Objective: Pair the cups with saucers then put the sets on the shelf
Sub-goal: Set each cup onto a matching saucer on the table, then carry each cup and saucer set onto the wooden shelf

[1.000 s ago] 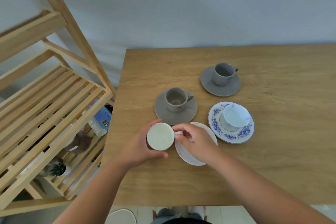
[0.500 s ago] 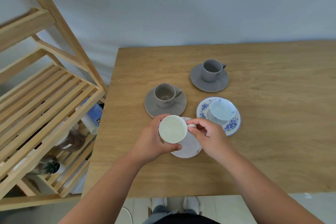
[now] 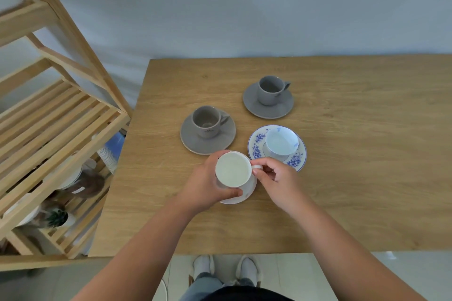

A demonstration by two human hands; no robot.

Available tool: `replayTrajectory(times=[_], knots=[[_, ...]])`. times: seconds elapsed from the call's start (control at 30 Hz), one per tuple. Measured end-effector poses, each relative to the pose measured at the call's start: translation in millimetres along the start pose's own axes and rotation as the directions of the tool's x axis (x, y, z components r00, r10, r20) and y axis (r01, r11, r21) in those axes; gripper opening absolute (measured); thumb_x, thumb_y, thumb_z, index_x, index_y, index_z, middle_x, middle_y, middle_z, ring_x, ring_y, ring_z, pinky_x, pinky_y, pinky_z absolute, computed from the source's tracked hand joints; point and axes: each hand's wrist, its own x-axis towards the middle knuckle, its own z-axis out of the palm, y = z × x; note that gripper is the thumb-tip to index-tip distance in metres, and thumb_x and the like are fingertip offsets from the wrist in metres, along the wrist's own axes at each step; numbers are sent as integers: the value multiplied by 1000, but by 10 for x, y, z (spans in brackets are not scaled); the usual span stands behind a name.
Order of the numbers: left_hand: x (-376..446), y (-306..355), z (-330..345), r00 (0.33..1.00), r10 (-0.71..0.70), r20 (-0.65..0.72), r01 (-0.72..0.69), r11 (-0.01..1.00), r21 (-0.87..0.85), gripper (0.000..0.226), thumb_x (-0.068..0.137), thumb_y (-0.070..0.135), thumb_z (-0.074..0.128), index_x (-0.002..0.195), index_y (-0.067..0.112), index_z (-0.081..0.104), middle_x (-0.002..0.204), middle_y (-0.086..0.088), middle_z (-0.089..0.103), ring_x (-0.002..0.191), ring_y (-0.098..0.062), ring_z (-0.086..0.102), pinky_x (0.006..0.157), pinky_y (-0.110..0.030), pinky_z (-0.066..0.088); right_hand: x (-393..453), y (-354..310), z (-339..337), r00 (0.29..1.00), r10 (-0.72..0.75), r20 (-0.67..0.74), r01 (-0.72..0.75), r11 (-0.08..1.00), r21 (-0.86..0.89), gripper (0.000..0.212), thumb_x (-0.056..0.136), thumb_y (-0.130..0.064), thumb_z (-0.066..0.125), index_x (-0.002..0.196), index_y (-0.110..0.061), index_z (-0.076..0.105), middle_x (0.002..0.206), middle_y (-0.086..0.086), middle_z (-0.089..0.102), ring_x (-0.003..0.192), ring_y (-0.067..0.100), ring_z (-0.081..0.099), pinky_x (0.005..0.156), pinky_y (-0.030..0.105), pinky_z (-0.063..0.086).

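White cup (image 3: 233,170) over white saucer (image 3: 247,192), gripped by left hand (image 3: 208,184); right hand (image 3: 276,178) pinching its handle. Dark mark on brown cup (image 3: 206,121), unreadable.

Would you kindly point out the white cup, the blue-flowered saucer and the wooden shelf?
White cup (image 3: 233,170), head view, inside of bowl.
Blue-flowered saucer (image 3: 256,148), head view, left rim.
Wooden slatted shelf (image 3: 61,127), head view, top slats.

On the light wooden table (image 3: 342,178), the left hand (image 3: 204,186) wraps a plain white ceramic cup (image 3: 233,170) over a white round saucer (image 3: 244,194) — the right hand (image 3: 278,178) pinches its handle. Beyond stand two grey cup-and-saucer sets and a blue-flowered one; a slatted wooden shelf (image 3: 61,124) stands left.
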Motion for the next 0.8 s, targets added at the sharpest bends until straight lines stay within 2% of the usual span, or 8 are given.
replayTrajectory(times=[0.13, 0.2, 0.3, 0.37, 0.47, 0.6, 0.7, 0.8], knots=[[-10, 1, -24, 1000, -26, -6, 26, 999, -18, 103, 58, 31, 93, 146, 30, 39, 134, 12, 56, 124, -8, 51, 106, -34, 43, 20, -3, -2, 1000, -10, 7, 10, 1000, -10, 22, 90, -19, 65, 108, -30, 68, 103, -17, 69, 89, -6, 61, 79, 10, 46], [-49, -15, -63, 999, -37, 8, 38, 998, -54, 110, 57, 34, 94, 149, 32, 33, 140, 17, 49, 130, -4, 45, 111, -32, 38, 20, 22, -16, 999, -36, -10, 36, 999, -18, 29, 87, -18, 68, 114, -29, 65, 110, -15, 66, 94, -5, 60, 83, 11, 48], [-151, -31, -137, 999, -34, -11, 33, 997, -76, 118, 52, 59, 88, 151, 34, 29, 145, 21, 43, 137, -5, 37, 114, -33, 32, -23, 72, -76, 996, -61, -59, 62, 998, 7, 34, 85, -17, 71, 117, -26, 63, 113, -14, 62, 96, 0, 61, 84, 13, 49], [-242, 25, -168, 998, -26, -51, 21, 994, -105, 111, 55, 72, 78, 149, 37, 33, 146, 21, 43, 138, -6, 34, 113, -33, 30, -75, 101, -147, 986, -79, -149, 87, 995, 46, 27, 86, -13, 69, 111, -21, 66, 105, -11, 65, 87, 2, 62, 77, 10, 48], [-280, 254, -159, 996, 23, -84, -33, 991, -126, 81, 71, 63, 69, 143, 38, 43, 140, 25, 46, 133, -2, 36, 109, -26, 31, -138, 158, -288, 933, -34, -357, 95, 983, 156, 16, 90, -6, 63, 98, -18, 69, 91, -5, 69, 74, 0, 61, 71, 9, 46], [48, 605, -127, 993, 115, -15, -114, 992, 48, 58, 90, 47, 63, 142, 28, 48, 138, 12, 50, 132, -6, 42, 106, -25, 34, -118, 318, -483, 833, 166, -527, -5, 956, 293, 24, 90, -1, 55, 94, -23, 65, 92, -6, 67, 74, -4, 59, 75, 21, 46], [452, 782, -78, 994, 18, 107, -34, 988, 147, 53, 97, 39, 57, 146, 24, 44, 142, 0, 50, 132, -15, 46, 110, -34, 38, -51, 464, -575, 812, 308, -496, -144, 929, 340, 27, 89, -4, 54, 104, -24, 62, 101, -1, 66, 81, 9, 60, 75, 25, 46], [774, 927, -9, 977, -102, 188, 60, 974, 216, 52, 100, 31, 51, 150, 23, 38, 149, -6, 47, 133, -22, 47, 109, -36, 40, -2, 515, -604, 844, 394, -365, -259, 894, 364, 33, 90, -6, 53, 118, -22, 57, 97, 5, 68, 84, 21, 64, 82, 35, 51]])
